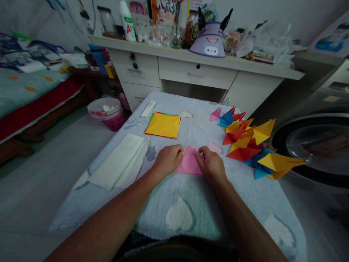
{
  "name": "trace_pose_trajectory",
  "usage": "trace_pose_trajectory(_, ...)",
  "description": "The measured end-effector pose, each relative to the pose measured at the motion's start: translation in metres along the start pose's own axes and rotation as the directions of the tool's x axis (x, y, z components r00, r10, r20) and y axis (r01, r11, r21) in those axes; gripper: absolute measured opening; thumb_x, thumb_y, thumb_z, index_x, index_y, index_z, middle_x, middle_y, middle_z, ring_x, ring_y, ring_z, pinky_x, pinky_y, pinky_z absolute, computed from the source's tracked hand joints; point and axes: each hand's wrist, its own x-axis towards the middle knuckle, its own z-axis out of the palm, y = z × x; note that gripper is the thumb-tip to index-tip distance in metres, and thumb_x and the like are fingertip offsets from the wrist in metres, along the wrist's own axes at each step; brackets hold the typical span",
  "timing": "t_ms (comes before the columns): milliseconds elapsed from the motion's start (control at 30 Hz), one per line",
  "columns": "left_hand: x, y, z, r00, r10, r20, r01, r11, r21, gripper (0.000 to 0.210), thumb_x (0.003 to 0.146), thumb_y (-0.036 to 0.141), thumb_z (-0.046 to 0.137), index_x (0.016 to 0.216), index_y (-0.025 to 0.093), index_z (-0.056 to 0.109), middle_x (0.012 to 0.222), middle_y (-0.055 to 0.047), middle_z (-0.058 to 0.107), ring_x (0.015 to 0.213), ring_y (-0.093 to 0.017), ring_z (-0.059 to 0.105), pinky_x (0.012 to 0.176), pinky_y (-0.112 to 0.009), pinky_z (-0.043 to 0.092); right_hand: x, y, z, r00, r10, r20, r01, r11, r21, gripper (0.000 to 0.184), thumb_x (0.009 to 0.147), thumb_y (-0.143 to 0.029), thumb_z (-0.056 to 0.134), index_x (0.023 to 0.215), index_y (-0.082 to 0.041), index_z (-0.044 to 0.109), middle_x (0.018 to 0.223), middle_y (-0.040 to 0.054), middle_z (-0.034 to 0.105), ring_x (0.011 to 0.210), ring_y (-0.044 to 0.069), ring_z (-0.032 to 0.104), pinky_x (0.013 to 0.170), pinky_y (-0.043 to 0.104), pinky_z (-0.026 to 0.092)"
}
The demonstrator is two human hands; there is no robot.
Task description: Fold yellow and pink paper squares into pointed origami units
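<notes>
A sheet of pink origami paper (190, 162), partly folded with a peak pointing away from me, lies on the cloth-covered table. My left hand (169, 159) pinches its left edge, the fingers closed. On the other side my right hand (211, 163) grips the right edge between thumb and fingers. Beyond the hands rests a stack of square coloured papers (163, 124) with a yellow sheet on top. Several folded paper cranes (247, 142) in yellow, red, blue and pink are heaped to the right.
White folded paper (120, 160) lies on the table's left side, and a small white box (148, 109) sits near the far left corner. A white desk (196, 71) stands behind the table. The floor holds a pink bin (107, 112) at left; a washing machine (313, 145) stands at right.
</notes>
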Motion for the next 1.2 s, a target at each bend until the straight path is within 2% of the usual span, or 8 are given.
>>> trace_pose_trajectory(100,0.0,0.001,0.004,1.0,-0.021,0.003,0.02,0.988,0.15,0.02,0.092,0.026,0.045,0.081,0.019,0.061,0.076,-0.002,0.066,0.075,-0.017,0.061,0.064,-0.027,0.037,0.001,0.0,0.001,0.999,0.024,0.028,-0.024,1.0,0.01,0.026,0.094,-0.04,0.051,0.101,-0.017,0.061,0.073,0.0039,0.067,0.069,0.02,0.061,0.065,0.028,0.035)
trace_pose_trajectory(200,0.0,0.002,0.007,0.999,-0.034,0.005,0.032,0.967,0.251,0.021,0.094,0.026,0.043,0.085,0.019,0.061,0.084,-0.004,0.068,0.081,-0.019,0.063,0.069,-0.028,0.04,0.001,0.001,0.0,0.999,-0.018,0.03,0.017,1.0,0.026,0.021,0.092,-0.034,0.054,0.098,-0.015,0.062,0.078,0.0055,0.067,0.075,0.021,0.059,0.07,0.03,0.036)
trace_pose_trajectory(367,0.0,0.001,0.013,1.0,-0.019,0.007,0.016,0.941,0.337,0.023,0.097,0.026,0.04,0.09,0.019,0.061,0.087,-0.004,0.069,0.085,-0.02,0.065,0.073,-0.029,0.044,-0.003,0.002,-0.002,0.98,-0.174,-0.098,0.179,0.983,0.051,0.015,0.089,-0.025,0.055,0.094,-0.018,0.068,0.095,0.0082,0.064,0.091,0.023,0.052,0.08,0.035,0.034)
trace_pose_trajectory(500,0.0,-0.001,0.018,1.0,-0.002,0.003,0.0,0.92,0.393,0.026,0.098,0.027,0.037,0.091,0.018,0.061,0.089,-0.006,0.069,0.085,-0.02,0.065,0.072,-0.03,0.045,-0.007,-0.001,0.0,0.952,-0.303,-0.031,0.305,0.945,0.116,0.021,0.091,-0.019,0.051,0.099,-0.023,0.07,0.103,0.0055,0.065,0.094,0.022,0.049,0.081,0.037,0.031)
trace_pose_trajectory(800,-0.003,0.003,0.015,1.0,0.023,-0.011,-0.015,0.88,0.475,0.026,0.096,0.024,0.038,0.094,0.017,0.062,0.089,-0.008,0.066,0.085,-0.022,0.064,0.075,-0.033,0.046,-0.008,-0.002,0.004,0.938,-0.334,0.095,0.32,0.937,0.139,0.023,0.093,-0.021,0.05,0.107,-0.024,0.069,0.108,0.0047,0.067,0.096,0.022,0.047,0.084,0.038,0.029)
trace_pose_trajectory(1200,-0.004,0.003,0.013,0.999,0.006,-0.041,0.015,0.876,0.482,0.019,0.093,0.024,0.044,0.098,0.016,0.06,0.092,-0.009,0.063,0.09,-0.024,0.061,0.079,-0.035,0.045,-0.008,-0.006,0.003,0.94,-0.318,0.125,0.308,0.946,0.099,0.027,0.09,-0.024,0.054,0.114,-0.024,0.065,0.115,0.0057,0.064,0.099,0.023,0.047,0.085,0.039,0.032)
